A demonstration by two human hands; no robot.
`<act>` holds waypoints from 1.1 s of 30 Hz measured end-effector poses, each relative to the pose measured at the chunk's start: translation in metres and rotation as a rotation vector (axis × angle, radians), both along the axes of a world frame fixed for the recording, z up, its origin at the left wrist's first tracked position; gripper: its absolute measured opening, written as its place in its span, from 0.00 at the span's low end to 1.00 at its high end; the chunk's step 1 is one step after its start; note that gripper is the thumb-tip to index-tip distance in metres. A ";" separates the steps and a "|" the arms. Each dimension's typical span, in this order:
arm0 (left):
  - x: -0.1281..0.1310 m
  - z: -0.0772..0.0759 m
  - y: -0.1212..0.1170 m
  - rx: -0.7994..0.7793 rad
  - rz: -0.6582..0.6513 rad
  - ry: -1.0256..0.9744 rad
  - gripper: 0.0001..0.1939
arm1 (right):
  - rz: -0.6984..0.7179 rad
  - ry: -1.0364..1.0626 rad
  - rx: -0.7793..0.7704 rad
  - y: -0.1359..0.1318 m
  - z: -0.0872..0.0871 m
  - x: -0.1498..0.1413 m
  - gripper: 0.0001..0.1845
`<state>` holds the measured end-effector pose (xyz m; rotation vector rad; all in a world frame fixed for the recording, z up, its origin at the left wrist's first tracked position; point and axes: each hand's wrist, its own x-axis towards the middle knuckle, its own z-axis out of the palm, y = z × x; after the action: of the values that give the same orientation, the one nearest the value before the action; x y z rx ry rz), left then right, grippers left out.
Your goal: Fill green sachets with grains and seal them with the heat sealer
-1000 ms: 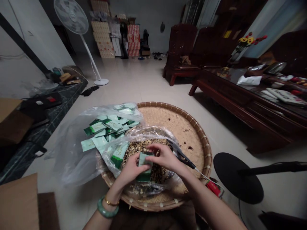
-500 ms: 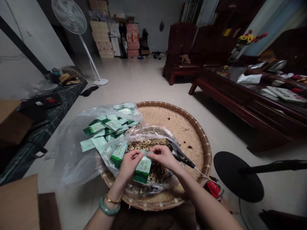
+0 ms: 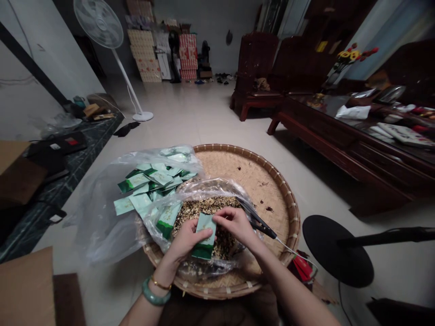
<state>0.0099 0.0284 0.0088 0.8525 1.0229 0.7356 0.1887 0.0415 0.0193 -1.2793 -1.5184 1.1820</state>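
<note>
A small green sachet (image 3: 205, 248) is held upright above a clear plastic bag (image 3: 217, 183) of loose dried tea-like bits (image 3: 195, 207). My left hand (image 3: 186, 241) grips its left side, the thumb lying across the front. At its upper right corner, my right hand (image 3: 235, 223) pinches the edge between thumb and fingers. Whether the sachet's top is open or sealed I cannot tell. More green sachets (image 3: 159, 177) lie piled at the left on a second plastic bag (image 3: 105, 213). Both bags rest on a round woven bamboo tray (image 3: 278, 181).
A black-handled tool with a white cord (image 3: 265, 226) lies in the tray by my right hand. Right of the tray stands a black round base (image 3: 336, 251). Cardboard boxes (image 3: 27, 285) are at the left, a dark wooden table (image 3: 340, 131) at the right, a white fan (image 3: 142, 116) farther back.
My left hand has slid down from the sachet's top edge to its side, thumb now across the front. My right hand has shifted slightly and stays at the upper right corner.
</note>
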 end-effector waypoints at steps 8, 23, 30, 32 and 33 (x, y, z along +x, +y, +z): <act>0.001 0.005 0.000 -0.024 0.103 -0.053 0.26 | -0.184 -0.982 0.295 -0.008 -0.031 0.067 0.29; 0.004 0.006 0.000 -0.053 0.193 -0.057 0.26 | -0.121 -1.244 0.192 -0.025 -0.034 0.078 0.30; 0.002 0.000 0.002 0.010 0.166 0.013 0.24 | -0.004 -1.223 0.027 -0.034 -0.006 0.098 0.15; 0.002 -0.002 0.003 0.039 0.162 0.029 0.23 | 0.049 -1.186 0.049 -0.037 -0.007 0.103 0.13; 0.002 -0.002 0.004 0.048 0.159 0.036 0.23 | 0.065 -1.178 0.054 -0.038 -0.010 0.104 0.15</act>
<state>0.0121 0.0319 0.0063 0.8346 1.1182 0.8850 0.2923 0.0035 0.0095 -2.0483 -2.3600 0.3278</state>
